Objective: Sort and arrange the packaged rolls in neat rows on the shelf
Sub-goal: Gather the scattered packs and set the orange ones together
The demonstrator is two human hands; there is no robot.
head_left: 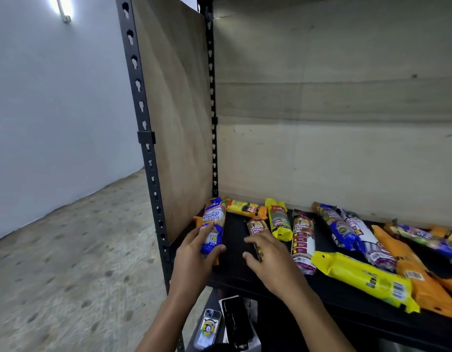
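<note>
Fingers [207, 232] of left hand [194, 260] gripping blue roll [213, 224] on shelf [235, 232].

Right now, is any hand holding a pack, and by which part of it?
The left hand grips the blue singlet-handle pack around its lower half. The right hand rests over the near end of a maroon drawstring pack; a real grip cannot be told.

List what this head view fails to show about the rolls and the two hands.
- Maroon draw-string roll: lower half hidden by the right hand.
- Orange pack: mostly behind the blue singlet-handle roll held by the left hand.
- Rolls at the black shelf's right end: cut off by the frame edge.
- Barcodes: too small.
</note>
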